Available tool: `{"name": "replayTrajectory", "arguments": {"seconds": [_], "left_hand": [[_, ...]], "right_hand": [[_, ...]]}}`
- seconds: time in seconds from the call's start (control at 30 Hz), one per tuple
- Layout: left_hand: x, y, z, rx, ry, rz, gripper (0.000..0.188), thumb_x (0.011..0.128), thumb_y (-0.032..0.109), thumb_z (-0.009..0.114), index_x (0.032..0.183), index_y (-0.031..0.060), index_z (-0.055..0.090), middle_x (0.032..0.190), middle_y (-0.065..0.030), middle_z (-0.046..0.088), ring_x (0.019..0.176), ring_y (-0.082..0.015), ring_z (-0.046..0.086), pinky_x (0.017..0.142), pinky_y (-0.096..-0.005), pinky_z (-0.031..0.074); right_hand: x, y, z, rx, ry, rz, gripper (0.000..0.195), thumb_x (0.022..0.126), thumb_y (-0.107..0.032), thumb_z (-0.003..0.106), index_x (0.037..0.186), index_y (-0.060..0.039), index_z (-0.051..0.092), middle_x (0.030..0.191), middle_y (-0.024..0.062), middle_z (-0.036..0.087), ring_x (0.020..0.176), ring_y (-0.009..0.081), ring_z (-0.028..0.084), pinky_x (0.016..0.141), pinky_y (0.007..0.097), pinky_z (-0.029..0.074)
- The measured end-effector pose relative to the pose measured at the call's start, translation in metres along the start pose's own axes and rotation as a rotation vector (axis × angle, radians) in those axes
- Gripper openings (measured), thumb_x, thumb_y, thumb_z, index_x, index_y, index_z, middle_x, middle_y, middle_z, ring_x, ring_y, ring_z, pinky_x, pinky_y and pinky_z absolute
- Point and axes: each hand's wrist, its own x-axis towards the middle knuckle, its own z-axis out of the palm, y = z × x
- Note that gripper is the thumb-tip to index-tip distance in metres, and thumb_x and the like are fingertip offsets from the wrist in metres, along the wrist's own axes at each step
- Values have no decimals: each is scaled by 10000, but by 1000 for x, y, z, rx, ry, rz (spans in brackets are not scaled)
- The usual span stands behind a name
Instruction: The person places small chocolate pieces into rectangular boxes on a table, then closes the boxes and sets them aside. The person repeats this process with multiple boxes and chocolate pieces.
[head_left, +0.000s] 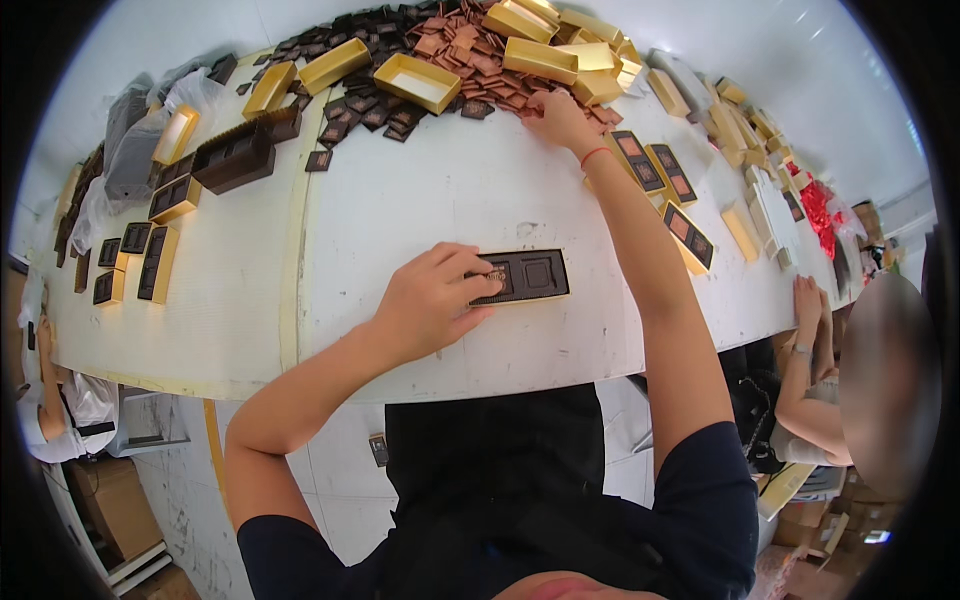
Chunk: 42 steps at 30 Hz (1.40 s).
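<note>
Before me on the white table lies a long gold box with a dark brown plastic insert (556, 271). My left hand (439, 296) grips its left end, fingertips over a dark wrapped square (504, 277) in the insert and thumb along the near side. The insert's right-hand compartment (536, 274) holds no square. Farther off, my right hand (559, 120) reaches to the near edge of a heap of copper-coloured wrapped squares (480, 60). Its fingers are bent together there, and whether a square is between them is hidden. Dark wrapped squares (364, 112) are heaped left of the copper ones.
Gold box trays (418, 81) rest on the heaps. Filled boxes (636, 161) lie beside my right forearm. Boxes with dark inserts (157, 262) and stacked dark inserts (234, 159) stand at left. Another person's hand (808, 301) rests at the right table edge; another person's arm (49, 375) is far left.
</note>
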Motion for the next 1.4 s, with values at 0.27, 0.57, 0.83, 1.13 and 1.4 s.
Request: {"name": "replayTrajectory", "arguments": {"seconds": [0.27, 0.57, 0.83, 1.13, 1.4], "left_hand": [[-3, -2, -2, -46, -27, -42, 299, 706, 95, 831, 978, 121, 709, 1102, -24, 657, 1110, -268, 626, 826, -363, 562], [-6, -4, -3, -48, -34, -60, 291, 699, 89, 833, 947, 103, 681, 1090, -34, 660, 1105, -271, 621, 823, -364, 558], [-2, -1, 0, -65, -39, -91, 297, 685, 80, 843, 929, 100, 677, 1087, -33, 662, 1111, -270, 617, 820, -363, 562], [-1, -1, 1, -103, -24, -106, 296, 684, 68, 838, 933, 90, 680, 1101, -40, 656, 1090, -274, 616, 829, -356, 555], [-5, 3, 0, -70, -27, -92, 278, 689, 123, 846, 919, 103, 692, 1089, -48, 669, 1080, -279, 622, 847, -360, 544]], "right_hand": [[-58, -23, -39, 349, -253, 23, 309, 759, -191, 752, 1036, -70, 689, 830, 84, 677, 825, 216, 687, 755, 339, 530], [-154, -105, -79, 1144, -295, 103, 179, 873, -148, 761, 860, -32, 626, 792, 15, 676, 807, 101, 654, 788, 252, 507], [-231, -101, -52, 856, -2, -88, 151, 831, -121, 781, 841, -64, 642, 1004, 74, 642, 991, 220, 575, 871, 315, 456], [-232, -101, -68, 528, 251, -297, 177, 820, -65, 764, 981, -66, 692, 1034, 82, 669, 992, 257, 599, 836, 352, 480], [-272, -134, -77, 68, 213, -436, 326, 735, -53, 796, 1045, -48, 695, 1183, 127, 650, 1195, 354, 577, 972, 459, 488]]}}
